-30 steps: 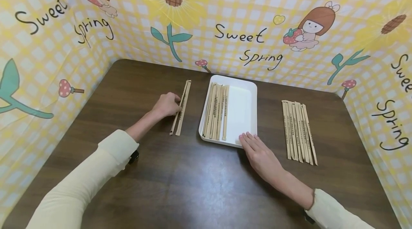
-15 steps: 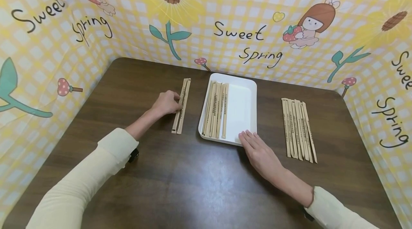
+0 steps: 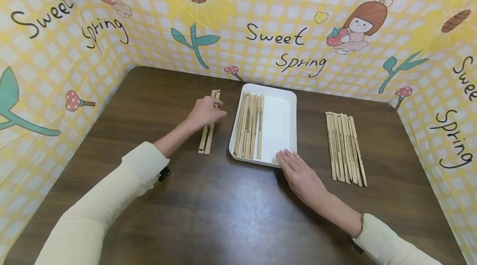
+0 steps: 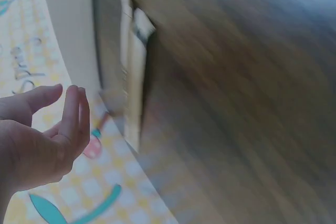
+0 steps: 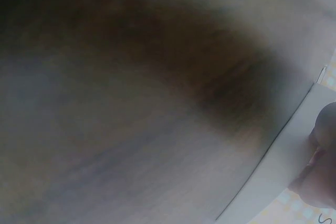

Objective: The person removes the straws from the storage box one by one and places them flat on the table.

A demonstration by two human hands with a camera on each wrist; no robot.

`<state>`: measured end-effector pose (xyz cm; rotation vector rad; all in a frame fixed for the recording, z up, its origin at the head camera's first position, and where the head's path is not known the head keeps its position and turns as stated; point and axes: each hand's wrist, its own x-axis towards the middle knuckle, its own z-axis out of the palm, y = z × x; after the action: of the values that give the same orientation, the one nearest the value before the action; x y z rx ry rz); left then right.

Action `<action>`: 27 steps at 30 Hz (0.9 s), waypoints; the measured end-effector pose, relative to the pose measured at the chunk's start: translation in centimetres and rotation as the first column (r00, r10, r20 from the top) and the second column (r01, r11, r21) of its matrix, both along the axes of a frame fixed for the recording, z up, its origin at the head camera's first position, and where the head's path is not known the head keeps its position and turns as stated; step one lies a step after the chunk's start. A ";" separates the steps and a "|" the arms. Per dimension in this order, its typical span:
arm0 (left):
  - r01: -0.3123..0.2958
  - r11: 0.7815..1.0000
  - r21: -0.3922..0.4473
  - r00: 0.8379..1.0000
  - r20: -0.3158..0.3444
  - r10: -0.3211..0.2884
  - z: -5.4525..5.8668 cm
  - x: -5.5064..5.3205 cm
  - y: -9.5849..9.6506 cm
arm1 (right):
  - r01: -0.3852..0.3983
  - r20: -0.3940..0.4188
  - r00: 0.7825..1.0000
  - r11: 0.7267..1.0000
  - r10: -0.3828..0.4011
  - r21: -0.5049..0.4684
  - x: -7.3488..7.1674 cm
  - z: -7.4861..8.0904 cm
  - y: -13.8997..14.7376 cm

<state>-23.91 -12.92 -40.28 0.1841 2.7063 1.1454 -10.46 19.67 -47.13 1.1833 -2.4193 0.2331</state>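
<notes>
Hand (L) (image 3: 205,112), left of ctr in frame, over pr. of wrapped sticks (image 3: 205,143) on table (image 3: 208,215); thumb & fingers slightly apart, nothing held. Mid-frame: white tray (image 3: 277,128), row of sticks (image 3: 248,128) along its left side. Hand (R) (image 3: 302,180), lower right of ctr: fingers straight, tips on tray's lower right corner. Right of frame: bunch of sticks (image 3: 345,149) on table, side by side.

Left of the tray (image 3: 281,120), the left hand (image 3: 205,112) partly hides the wrapped sticks (image 3: 209,137); the right hand (image 3: 303,182) covers the tray's near-right corner.
</notes>
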 end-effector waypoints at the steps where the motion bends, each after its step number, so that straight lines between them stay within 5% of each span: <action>1: 0.008 1.000 0.017 1.000 -0.007 -0.008 0.1 0.1 0.5 | -0.001 -0.001 1.000 1.000 0.001 -0.001 0.0 0.0 0.0; 11: 0.120 0.990 0.069 0.992 -0.052 -0.116 0.6 0.6 6.3 | 0.008 0.009 1.000 1.000 -0.008 0.013 -0.1 0.0 0.2; 18: 0.187 0.979 0.074 0.981 -0.067 -0.182 -1.0 0.7 9.5 | 0.006 0.014 1.000 1.000 -0.006 0.003 0.1 -0.1 0.2; 27: 0.161 0.987 -0.018 0.985 -0.056 -0.162 -2.1 0.2 11.5 | -0.004 0.015 1.000 1.000 0.004 -0.002 0.1 0.0 0.1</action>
<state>-23.75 -1.42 -42.39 0.4325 2.6895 1.0906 -10.39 19.82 -47.09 1.1890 -2.4290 0.2467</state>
